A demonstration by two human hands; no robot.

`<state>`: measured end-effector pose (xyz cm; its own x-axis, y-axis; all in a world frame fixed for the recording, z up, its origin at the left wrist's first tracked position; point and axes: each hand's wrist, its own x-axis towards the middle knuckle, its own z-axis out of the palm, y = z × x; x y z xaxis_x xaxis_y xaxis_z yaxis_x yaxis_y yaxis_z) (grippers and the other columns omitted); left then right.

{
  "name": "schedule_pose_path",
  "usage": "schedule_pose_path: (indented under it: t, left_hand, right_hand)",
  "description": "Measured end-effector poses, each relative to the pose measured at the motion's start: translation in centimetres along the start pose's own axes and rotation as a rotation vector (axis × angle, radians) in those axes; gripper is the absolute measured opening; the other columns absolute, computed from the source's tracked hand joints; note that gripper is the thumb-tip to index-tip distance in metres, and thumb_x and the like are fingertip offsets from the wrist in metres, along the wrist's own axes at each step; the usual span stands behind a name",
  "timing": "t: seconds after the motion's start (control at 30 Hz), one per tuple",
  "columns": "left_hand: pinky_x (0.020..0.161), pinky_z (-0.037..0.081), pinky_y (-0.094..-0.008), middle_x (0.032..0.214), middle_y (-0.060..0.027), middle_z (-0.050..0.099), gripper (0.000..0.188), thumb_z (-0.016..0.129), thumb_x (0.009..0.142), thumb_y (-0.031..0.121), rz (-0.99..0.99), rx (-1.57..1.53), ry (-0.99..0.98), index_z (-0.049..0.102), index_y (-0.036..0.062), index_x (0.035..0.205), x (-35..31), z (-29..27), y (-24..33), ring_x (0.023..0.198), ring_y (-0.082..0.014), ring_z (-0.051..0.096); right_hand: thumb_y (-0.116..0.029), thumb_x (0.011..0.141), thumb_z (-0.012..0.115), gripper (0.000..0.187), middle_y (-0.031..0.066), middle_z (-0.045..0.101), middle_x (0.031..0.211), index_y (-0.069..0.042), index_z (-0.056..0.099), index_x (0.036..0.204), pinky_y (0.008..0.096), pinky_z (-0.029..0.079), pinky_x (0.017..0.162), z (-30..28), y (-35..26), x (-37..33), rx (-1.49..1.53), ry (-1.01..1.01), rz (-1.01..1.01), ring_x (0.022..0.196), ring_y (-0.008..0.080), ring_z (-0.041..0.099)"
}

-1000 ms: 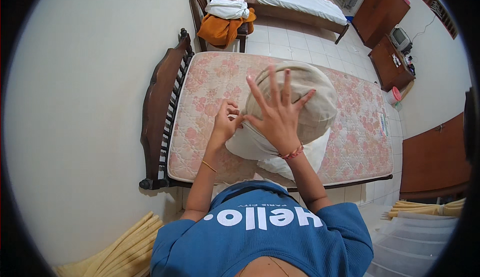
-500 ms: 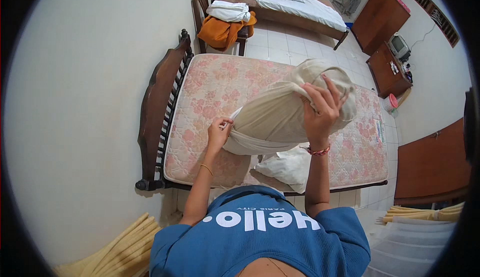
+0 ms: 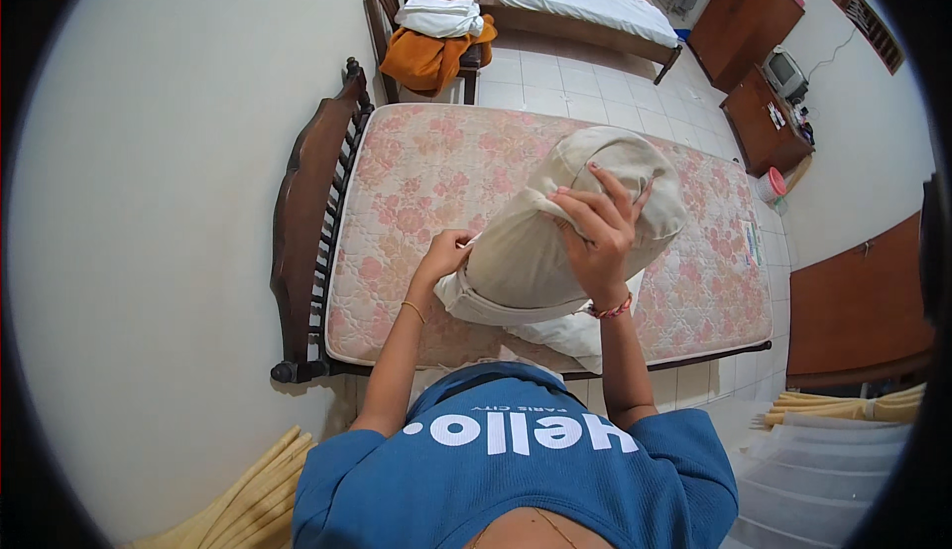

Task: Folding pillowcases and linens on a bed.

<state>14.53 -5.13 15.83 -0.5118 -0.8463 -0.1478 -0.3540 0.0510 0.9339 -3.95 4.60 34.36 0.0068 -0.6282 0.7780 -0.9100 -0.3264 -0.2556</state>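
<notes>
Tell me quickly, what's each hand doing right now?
Left hand: closed, holding the left edge of the beige pillow.
Right hand: fingers bent against the pillow's far end; whether its grip is closed cannot be told.

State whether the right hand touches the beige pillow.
Touching. The head view shows the right hand with its fingers laid against the beige pillow's cloth.

beneath fingers of right hand [image 3: 601, 240], beige cloth bundle [image 3: 521, 256]; against left hand [image 3: 443, 255], its edge; below both, floral mattress [image 3: 426, 177].
</notes>
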Motion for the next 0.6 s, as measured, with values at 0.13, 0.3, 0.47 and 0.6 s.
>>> schedule_pose_path:
  t: [0.13, 0.3, 0.47, 0.6]
  left_hand:
    - [0.066, 0.045, -0.0256, 0.071, -0.0077, 0.064, 0.017, 0.059, 0.077, 0.014, -0.162, -0.08, 0.058, 0.066, 0.0007, 0.085, -0.4, -0.1, -9.2, 0.072, -0.0097, 0.057]
    - [0.067, 0.045, -0.0247, 0.08, -0.0047, 0.064, 0.021, 0.061, 0.075, 0.013, -0.054, -0.025, -0.188, 0.064, -0.0004, 0.091, 0.9, -2.7, -9.2, 0.074, -0.0087, 0.056]
    - [0.071, 0.046, -0.025, 0.088, -0.0045, 0.063, 0.029, 0.061, 0.077, 0.015, 0.317, -0.133, -0.208, 0.059, -0.002, 0.101, 2.8, -3.4, 0.6, 0.078, -0.009, 0.055]
    - [0.071, 0.046, -0.025, 0.089, -0.005, 0.062, 0.029, 0.06, 0.078, 0.016, 0.261, -0.23, -0.248, 0.059, -0.0021, 0.102, 2.4, -2.3, 2.6, 0.079, -0.0092, 0.056]
  right_hand:
    - [-0.005, 0.065, 0.066, 0.018, -0.005, 0.062, 0.085, -0.014, 0.068, 0.08, 0.0564, 0.007, 0.103, -1.3, -2.0, -0.1, 0.06, 0.06, 0.015, 0.106, 0.0206, 0.05]
    - [-0.004, 0.065, 0.065, 0.019, -0.0039, 0.062, 0.084, -0.013, 0.068, 0.081, 0.0546, 0.009, 0.104, -2.6, -3.0, 0.6, 0.173, 0.016, -0.019, 0.102, 0.0222, 0.053]
    - [-0.006, 0.063, 0.067, 0.015, -0.0051, 0.065, 0.081, -0.016, 0.07, 0.073, 0.0473, 0.021, 0.105, -3.7, -4.0, 1.2, 0.332, -0.204, -0.257, 0.099, 0.0215, 0.055]
    - [-0.008, 0.063, 0.068, 0.012, -0.0083, 0.064, 0.077, -0.016, 0.069, 0.072, 0.0606, 0.002, 0.104, -4.8, -4.9, 0.8, 0.595, -0.423, -0.234, 0.103, 0.0143, 0.055]
